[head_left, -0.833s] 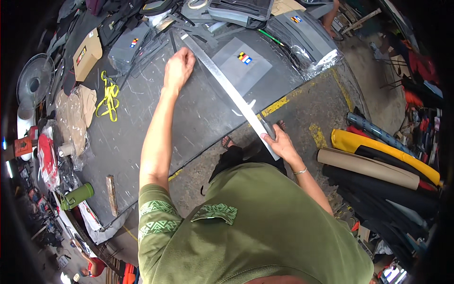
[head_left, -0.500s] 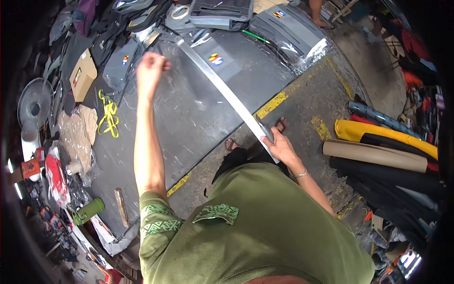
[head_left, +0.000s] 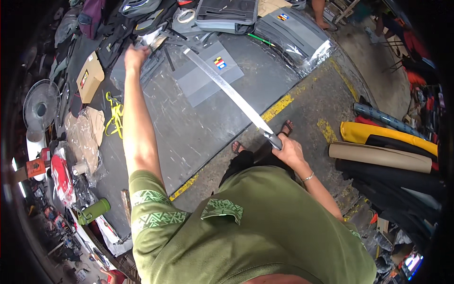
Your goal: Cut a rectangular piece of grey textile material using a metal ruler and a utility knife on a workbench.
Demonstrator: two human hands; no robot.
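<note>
Jutting from right fingers (head_left: pixel 285 143): ruler (head_left: pixel 228 89)

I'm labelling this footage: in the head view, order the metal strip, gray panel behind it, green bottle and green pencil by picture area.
Largest to smallest, as seen:
Gray panel
Metal strip
Green bottle
Green pencil

At left on the bench (head_left: pixel 175 146), a tangled yellow strap (head_left: pixel 113 115); farther left, a round caged fan (head_left: pixel 41 108). Lower left, a green bottle (head_left: pixel 94 211). Toward the top, a tape ring (head_left: pixel 182 20) beside a grey-black bag (head_left: pixel 227 13). Off to the right, a beige roll (head_left: pixel 380 157) alongside a yellow one.
</note>
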